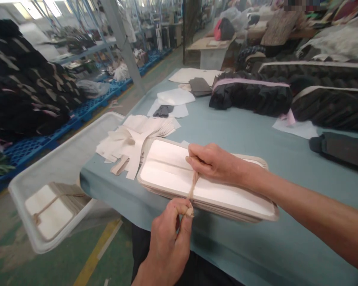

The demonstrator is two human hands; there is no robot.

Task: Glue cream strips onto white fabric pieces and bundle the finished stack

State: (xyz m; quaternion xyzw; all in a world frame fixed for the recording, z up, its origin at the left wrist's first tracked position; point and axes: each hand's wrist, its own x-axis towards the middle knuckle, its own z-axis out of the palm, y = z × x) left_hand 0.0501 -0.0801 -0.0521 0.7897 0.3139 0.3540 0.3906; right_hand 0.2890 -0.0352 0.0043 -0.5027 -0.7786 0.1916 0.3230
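A stack of flat white panels (164, 157) with rounded corners and beige edging lies on the blue-green table cover near its front edge. Around its middle passes a narrow beige fabric strip (193, 187). My right hand (211, 161), closed, grips the strip on top of the stack. Just off the stack's near side, my left hand (171, 228) pinches the strip's lower end, and a short tail pokes out past the fingertips. The stretch of strip between both hands looks taut. Whether it is knotted is hidden by my right fingers.
Loose cream fabric pieces (137, 135) lie left of the stack. A white plastic tub (20, 198) below the table's left side holds a tied panel bundle (55, 210). Dark tied bundles (250, 95) line the far right. Another person (282, 28) works behind; a metal post (123, 43) stands left.
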